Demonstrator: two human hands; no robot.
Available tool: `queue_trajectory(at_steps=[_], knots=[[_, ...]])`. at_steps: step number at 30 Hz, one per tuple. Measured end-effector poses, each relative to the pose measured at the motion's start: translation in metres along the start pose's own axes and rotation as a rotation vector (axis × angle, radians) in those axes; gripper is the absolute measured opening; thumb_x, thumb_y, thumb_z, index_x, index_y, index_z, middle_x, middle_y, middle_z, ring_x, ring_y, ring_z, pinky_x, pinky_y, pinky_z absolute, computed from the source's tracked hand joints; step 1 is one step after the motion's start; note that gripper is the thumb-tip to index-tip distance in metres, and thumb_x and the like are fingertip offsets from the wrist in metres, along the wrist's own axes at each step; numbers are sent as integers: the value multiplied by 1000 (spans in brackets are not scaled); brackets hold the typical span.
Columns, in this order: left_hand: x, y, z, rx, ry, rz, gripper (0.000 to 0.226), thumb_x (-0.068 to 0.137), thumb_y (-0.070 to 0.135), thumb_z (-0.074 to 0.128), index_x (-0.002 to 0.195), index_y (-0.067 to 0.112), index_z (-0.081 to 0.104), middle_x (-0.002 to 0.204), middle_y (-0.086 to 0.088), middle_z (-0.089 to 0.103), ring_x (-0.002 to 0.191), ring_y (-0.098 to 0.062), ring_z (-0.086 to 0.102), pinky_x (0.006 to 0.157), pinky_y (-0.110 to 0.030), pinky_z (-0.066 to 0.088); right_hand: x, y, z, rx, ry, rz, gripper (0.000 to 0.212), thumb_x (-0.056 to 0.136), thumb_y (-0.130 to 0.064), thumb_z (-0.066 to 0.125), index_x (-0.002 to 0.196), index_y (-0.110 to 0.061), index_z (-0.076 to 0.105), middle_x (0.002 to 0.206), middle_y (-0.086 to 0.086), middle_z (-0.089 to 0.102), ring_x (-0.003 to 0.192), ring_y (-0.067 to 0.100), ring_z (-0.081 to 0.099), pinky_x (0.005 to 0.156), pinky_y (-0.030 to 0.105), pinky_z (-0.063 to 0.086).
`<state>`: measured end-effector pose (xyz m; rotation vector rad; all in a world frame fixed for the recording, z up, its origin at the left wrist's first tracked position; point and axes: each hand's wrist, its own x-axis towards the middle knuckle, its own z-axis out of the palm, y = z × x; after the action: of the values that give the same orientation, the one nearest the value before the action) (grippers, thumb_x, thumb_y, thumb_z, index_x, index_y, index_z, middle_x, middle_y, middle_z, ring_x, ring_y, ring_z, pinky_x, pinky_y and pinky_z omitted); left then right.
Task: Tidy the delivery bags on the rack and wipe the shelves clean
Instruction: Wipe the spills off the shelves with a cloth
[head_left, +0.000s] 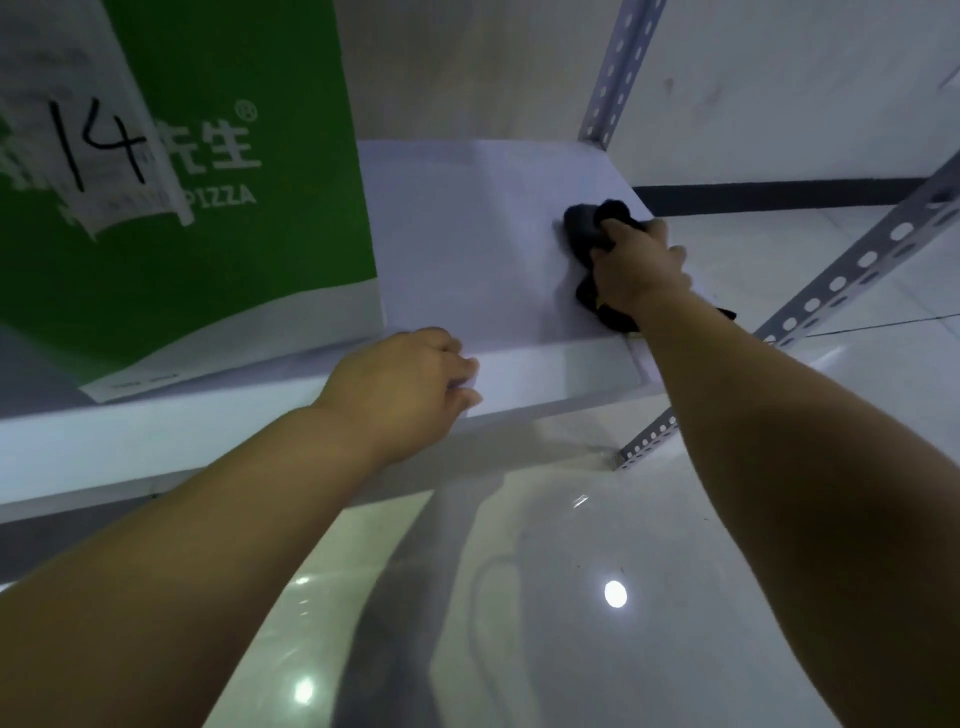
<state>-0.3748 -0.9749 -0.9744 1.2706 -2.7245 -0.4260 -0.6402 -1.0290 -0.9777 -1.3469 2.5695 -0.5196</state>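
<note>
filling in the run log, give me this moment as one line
step: wiping shelf | right hand: pressing dark cloth at far right corner | left hand: on front edge | green bag: left, upright

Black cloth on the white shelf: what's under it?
The black cloth lies bunched on the white shelf near its right edge, gripped by the right hand. The surface beneath is covered, so its cleanliness cannot be seen.

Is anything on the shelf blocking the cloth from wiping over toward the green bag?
Nothing visible. The right hand presses the cloth at the shelf's right end, and bare shelf runs to the green bag.
</note>
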Motion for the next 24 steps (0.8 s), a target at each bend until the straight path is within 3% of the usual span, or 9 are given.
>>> queue_trajectory(at_steps=[2, 7, 9, 11, 15, 17, 21, 22, 24], knots=[[3, -1, -1, 31, -13, 12, 34, 91, 44, 48, 111, 22, 65, 121, 0, 56, 110, -21, 55, 86, -38, 48, 1, -20, 7, 43, -46, -37, 40, 94, -37, 41, 134, -35, 42, 146, 6, 24, 125, 41, 28, 106, 48, 20], [-1, -3, 2, 19, 9, 26, 36, 91, 45, 47, 118, 28, 62, 125, 4, 55, 114, -19, 53, 85, -36, 48, -34, -57, 35, -96, -156, -665, 41, 95, -41, 42, 136, -43, 39, 146, 0, 29, 119, 33, 33, 99, 41, 28], [-3, -4, 3, 6, 33, 37, 37, 91, 45, 46, 122, 30, 60, 128, 5, 54, 116, -19, 53, 85, -34, 48, -32, -45, 30, -109, -181, -776, 40, 95, -40, 42, 135, -44, 39, 145, -2, 32, 118, 31, 34, 98, 39, 28], [-3, -6, 3, 10, 54, 39, 36, 91, 46, 45, 120, 31, 61, 128, 7, 54, 115, -18, 53, 84, -34, 49, -12, -27, 19, -145, -119, -633, 40, 96, -38, 41, 135, -43, 39, 145, -1, 32, 118, 33, 35, 98, 42, 30], [-2, -4, 5, 22, 50, 29, 33, 91, 45, 46, 113, 28, 65, 121, 5, 57, 112, -18, 55, 83, -36, 50, 8, -21, 5, -87, -12, -120, 41, 95, -32, 40, 136, -37, 40, 146, 4, 27, 120, 39, 32, 100, 46, 26], [-1, -4, 3, 22, 57, 27, 33, 90, 44, 47, 110, 26, 66, 118, 4, 58, 110, -19, 55, 82, -37, 50, -7, -40, 13, -70, -53, -187, 41, 94, -33, 42, 134, -38, 42, 144, 4, 27, 119, 39, 33, 98, 46, 27], [-2, -3, 3, 35, 26, 29, 34, 91, 43, 47, 114, 25, 64, 121, 2, 57, 111, -22, 55, 82, -39, 50, -49, -41, 30, -76, -148, -645, 40, 94, -39, 43, 134, -44, 42, 143, -1, 34, 117, 31, 35, 96, 39, 30], [-2, -2, 3, 30, 21, 29, 34, 91, 43, 47, 115, 25, 64, 122, 2, 56, 112, -22, 55, 83, -39, 49, -46, -30, 26, -71, -158, -669, 40, 94, -40, 43, 134, -44, 42, 142, 0, 34, 117, 30, 35, 96, 39, 30], [-3, -2, 3, 24, 23, 23, 33, 92, 42, 46, 113, 24, 64, 121, 2, 56, 111, -21, 55, 84, -39, 49, -32, -2, 9, -101, -109, -488, 40, 95, -39, 42, 135, -43, 41, 143, 1, 33, 119, 32, 34, 97, 41, 29]])
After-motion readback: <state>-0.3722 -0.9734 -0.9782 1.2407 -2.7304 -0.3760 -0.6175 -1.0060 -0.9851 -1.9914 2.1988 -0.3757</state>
